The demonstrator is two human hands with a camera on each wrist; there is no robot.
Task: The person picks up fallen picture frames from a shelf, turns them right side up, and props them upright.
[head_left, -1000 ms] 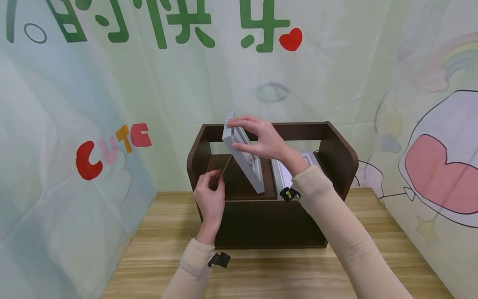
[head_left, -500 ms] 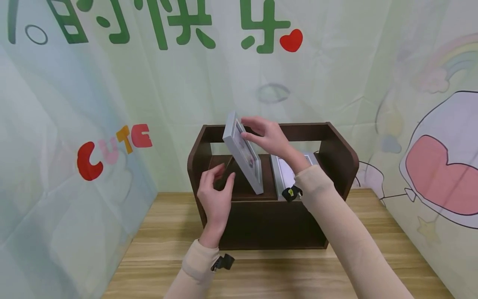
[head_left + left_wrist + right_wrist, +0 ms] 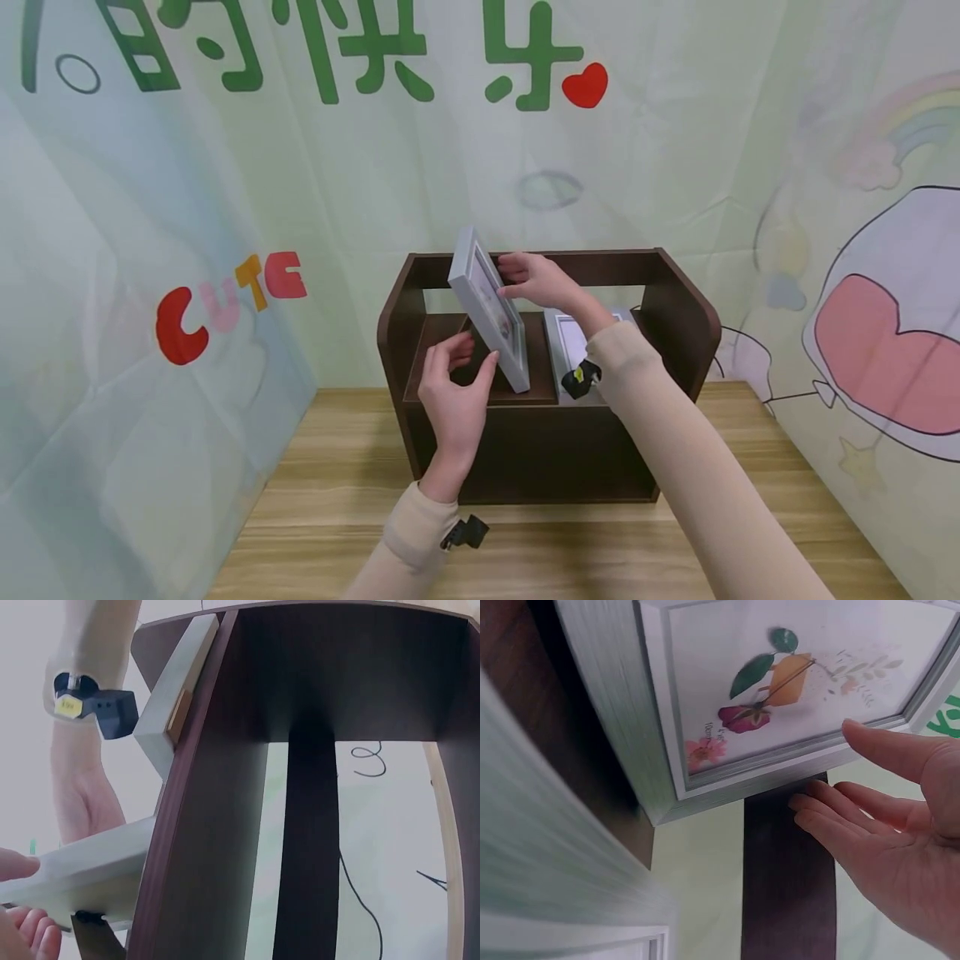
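Note:
A light grey picture frame stands leaning back on the upper board of a dark brown shelf. Its front faces right; pressed flowers show behind the glass in the right wrist view. My right hand is at its front side, fingers loosely extended, thumb tip by the frame's border. Left of the frame, near its lower back, my left hand has its thumb and fingers spread apart. A dark stand leg sticks out from the frame's back in the left wrist view.
Another grey frame rests on the right part of the shelf board, partly covered by the right forearm. The shelf's side panels rise at both ends. It stands on a wood-grain table, with a printed cloth behind.
My left hand let go of the frame's stand leg and moved right with fingers spread. The right hand slid from the frame's top edge down and right. The frame's front turned slightly more toward view.

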